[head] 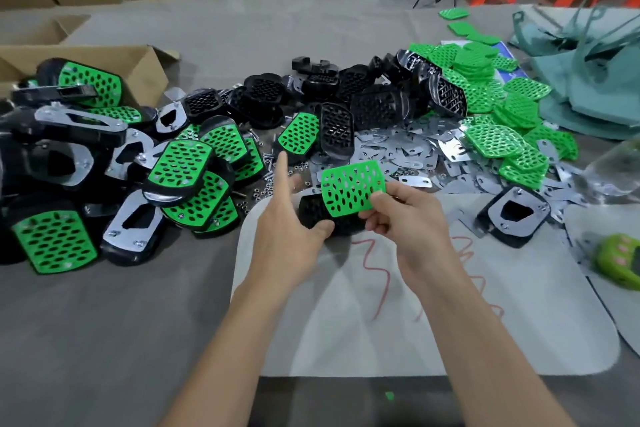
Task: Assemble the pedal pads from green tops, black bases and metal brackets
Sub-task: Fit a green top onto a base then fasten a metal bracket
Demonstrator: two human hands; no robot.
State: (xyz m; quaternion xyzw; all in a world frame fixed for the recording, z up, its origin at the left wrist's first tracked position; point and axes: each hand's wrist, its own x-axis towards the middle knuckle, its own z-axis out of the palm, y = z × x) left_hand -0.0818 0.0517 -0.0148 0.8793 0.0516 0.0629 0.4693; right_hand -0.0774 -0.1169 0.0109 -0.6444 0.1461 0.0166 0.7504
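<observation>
My right hand pinches a perforated green top by its lower right corner, tilted above a black base. My left hand holds that black base from the left, thumb under its lower edge and index finger pointing up. Both sit over a pale mat with red scribbles. Loose black bases are piled behind, green tops to the right, and flat metal brackets are spread between them.
Finished pedal pads heap at the left beside an open cardboard box. One bracket-side-up pad lies right of my hands. Small screws and nuts are scattered near the left hand. A green toy-like object sits at the far right.
</observation>
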